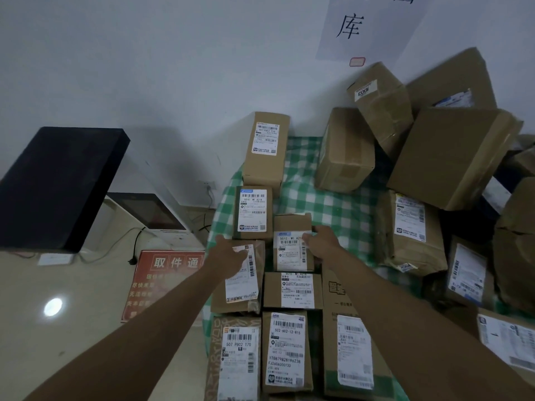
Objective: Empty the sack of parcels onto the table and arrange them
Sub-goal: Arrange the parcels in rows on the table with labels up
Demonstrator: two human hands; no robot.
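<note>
Your right hand [320,241] fingers grip the small box [292,244] while your left hand [228,253] lies flat on the box at nine o'clock [240,276], squaring the label-up rows on the worktop [327,206].

The white wall paper [365,23] is showing "库". The tilted brown cardboard box [379,104] is showing "1003". The near brown cardboard parcel [285,350] is showing "502-602-12-815". The red floor sign [165,280] is showing "取件通".

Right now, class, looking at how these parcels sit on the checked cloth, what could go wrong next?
1. The heaped boxes lean on each other by the wall; a nudge might topple them.
2. The box under the left hand lies at the table edge and could slip off.
</note>
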